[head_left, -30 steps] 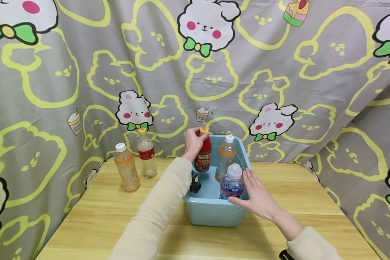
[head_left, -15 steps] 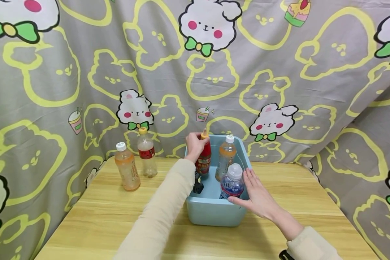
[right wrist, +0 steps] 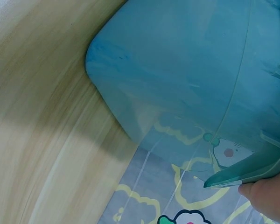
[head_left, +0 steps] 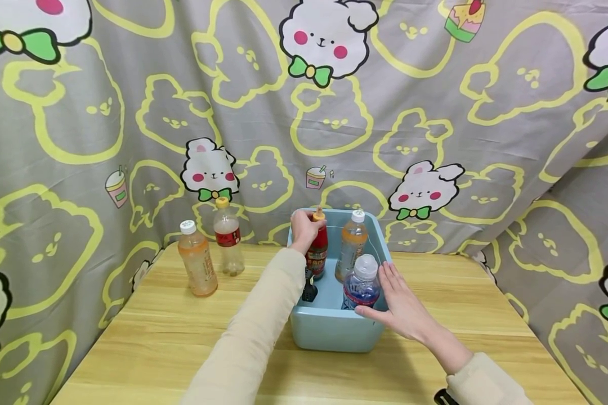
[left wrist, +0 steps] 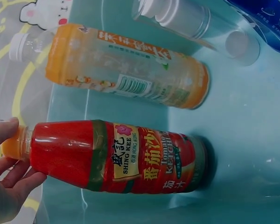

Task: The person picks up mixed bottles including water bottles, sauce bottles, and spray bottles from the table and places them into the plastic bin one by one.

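Head view: a person's left hand (head_left: 305,229) has lowered a red ketchup bottle with a yellow cap (head_left: 318,250) deeper into a pale blue, rectangular plastic tub (head_left: 336,329) than a second ago, when bottle and hand were higher. The person's right hand (head_left: 402,304) has stayed at the tub's near right corner.

The ketchup bottle is near the tub's left wall, toward the back. It is roughly upright, long axis vertical, cap up and base down; whether the base touches the floor I cannot tell. In the left wrist view it lies sideways across the picture, cap to the left, label facing the camera.

The left thumb and fingers are closed around the bottle's neck and cap. The right fingers are extended and apart, touching the rim, gripping no bottle. Inside the tub stand a clear bottle with an orange label (head_left: 353,244) and a wider blue-labelled bottle (head_left: 361,289).
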